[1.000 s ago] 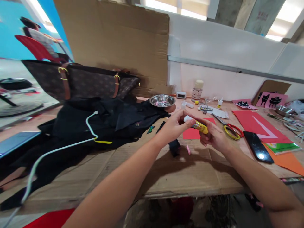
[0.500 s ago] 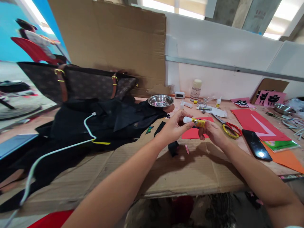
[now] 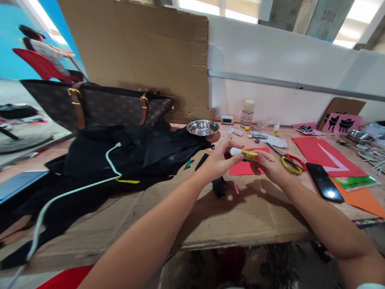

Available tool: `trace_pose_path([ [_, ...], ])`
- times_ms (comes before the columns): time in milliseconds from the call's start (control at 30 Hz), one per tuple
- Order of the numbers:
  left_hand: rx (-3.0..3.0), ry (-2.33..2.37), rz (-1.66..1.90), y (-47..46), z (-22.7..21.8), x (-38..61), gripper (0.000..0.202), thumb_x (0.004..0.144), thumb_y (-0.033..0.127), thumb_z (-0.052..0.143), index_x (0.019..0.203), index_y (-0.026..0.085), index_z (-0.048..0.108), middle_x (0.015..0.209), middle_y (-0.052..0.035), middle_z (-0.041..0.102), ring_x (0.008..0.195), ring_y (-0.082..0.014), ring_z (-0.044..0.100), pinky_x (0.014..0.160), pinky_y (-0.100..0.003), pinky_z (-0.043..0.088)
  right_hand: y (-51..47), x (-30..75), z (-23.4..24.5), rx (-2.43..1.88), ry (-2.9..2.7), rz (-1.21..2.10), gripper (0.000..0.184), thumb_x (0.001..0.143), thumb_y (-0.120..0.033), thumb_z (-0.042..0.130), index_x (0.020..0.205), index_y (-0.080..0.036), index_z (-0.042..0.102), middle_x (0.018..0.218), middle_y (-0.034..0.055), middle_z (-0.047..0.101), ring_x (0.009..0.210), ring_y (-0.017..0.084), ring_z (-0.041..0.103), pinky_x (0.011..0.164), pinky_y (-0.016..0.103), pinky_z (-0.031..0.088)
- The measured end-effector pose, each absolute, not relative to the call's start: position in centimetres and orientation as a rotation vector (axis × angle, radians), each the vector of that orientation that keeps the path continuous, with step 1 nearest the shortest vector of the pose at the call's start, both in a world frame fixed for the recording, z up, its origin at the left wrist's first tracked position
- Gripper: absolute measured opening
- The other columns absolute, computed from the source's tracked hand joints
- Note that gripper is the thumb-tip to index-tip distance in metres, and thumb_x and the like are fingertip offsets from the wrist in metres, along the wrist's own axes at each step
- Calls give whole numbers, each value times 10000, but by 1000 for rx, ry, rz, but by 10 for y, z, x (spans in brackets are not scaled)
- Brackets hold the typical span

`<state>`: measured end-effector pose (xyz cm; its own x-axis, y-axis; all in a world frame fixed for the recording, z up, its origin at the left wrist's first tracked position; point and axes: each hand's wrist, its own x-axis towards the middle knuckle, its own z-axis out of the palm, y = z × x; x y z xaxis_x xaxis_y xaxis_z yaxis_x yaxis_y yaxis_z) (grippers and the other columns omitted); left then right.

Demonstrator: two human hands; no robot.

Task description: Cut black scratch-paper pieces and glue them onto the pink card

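Observation:
A yellow glue stick (image 3: 248, 154) with a white cap lies level between both hands, above the cardboard-covered table (image 3: 240, 216). My left hand (image 3: 221, 160) pinches the white cap end with thumb and fingers. My right hand (image 3: 269, 165) is closed round the yellow body. Below the hands lie a small red paper sheet (image 3: 243, 167), a black paper scrap (image 3: 219, 186) and a tiny pink piece (image 3: 236, 188).
Black cloth (image 3: 120, 156) with a white cable and a brown handbag (image 3: 99, 106) fill the left. A steel bowl (image 3: 203, 127), a bottle (image 3: 247, 113), scissors (image 3: 290, 162), a phone (image 3: 324, 182) and red and orange paper (image 3: 327, 154) lie behind and to the right.
The glue stick has swung from tilted to level between my hands, and both hands have risen slightly. The view has drifted a little to the right.

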<state>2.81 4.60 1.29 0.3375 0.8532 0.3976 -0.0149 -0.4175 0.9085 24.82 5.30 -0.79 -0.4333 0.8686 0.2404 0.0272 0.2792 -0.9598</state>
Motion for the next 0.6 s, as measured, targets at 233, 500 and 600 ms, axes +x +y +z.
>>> trace_pose_path([
  [233, 1728, 773, 1175, 43, 16, 28, 426, 765, 505, 824, 945, 193, 596, 886, 13, 621, 726, -115, 538, 664, -250, 440, 55, 251, -11, -884, -1824, 1220, 591, 904, -757, 577, 963, -175, 667, 703, 16, 645, 578, 142, 551, 573, 282, 484],
  [500, 1631, 761, 1151, 43, 15, 32, 437, 734, 474, 830, 984, 183, 621, 885, 5, 659, 779, -138, 609, 726, -275, 498, 38, 241, -14, -1011, -2035, 347, 343, 925, -249, 665, 1263, -257, 606, 1252, 108, 702, 1147, 280, 666, 982, 460, 533],
  [600, 1622, 743, 1109, 42, 13, 34, 420, 716, 442, 848, 972, 183, 640, 883, -2, 678, 806, -154, 632, 741, -287, 514, 31, 239, -13, -1086, -2111, 307, 265, 954, -239, 622, 1219, -253, 614, 1151, 115, 728, 1013, 280, 693, 889, 448, 553],
])
